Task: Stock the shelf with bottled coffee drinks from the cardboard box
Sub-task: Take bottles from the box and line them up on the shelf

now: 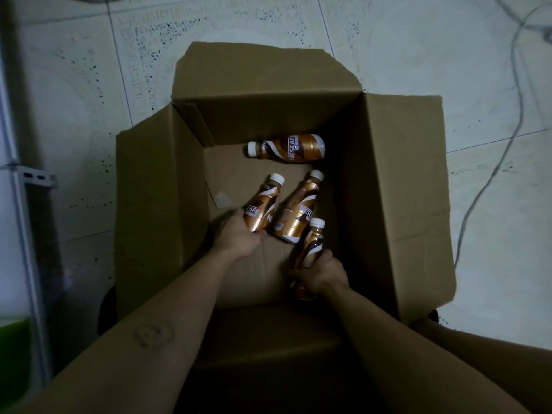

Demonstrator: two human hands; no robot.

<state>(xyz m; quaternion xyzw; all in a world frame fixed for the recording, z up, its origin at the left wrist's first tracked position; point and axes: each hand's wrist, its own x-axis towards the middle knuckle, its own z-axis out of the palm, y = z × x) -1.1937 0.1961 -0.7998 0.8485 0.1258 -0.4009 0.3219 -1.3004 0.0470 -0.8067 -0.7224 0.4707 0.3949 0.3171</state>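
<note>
Left forearm [155,318] and right forearm [388,333] reach down from the near edge. Tiled floor [74,85] carries the open cardboard box [388,189], flaps splayed outward. Four coffee bottles are inside. The fourth bottle [289,149] lies sideways near the far wall; the third bottle [298,213] lies between the hands. Left hand [239,237] is curled round the base of the left-hand bottle [263,204]. Right hand [324,274] grasps the right-hand bottle [310,246] round its lower body. Light is dim, so whether either held bottle is off the box bottom cannot be told.
</note>
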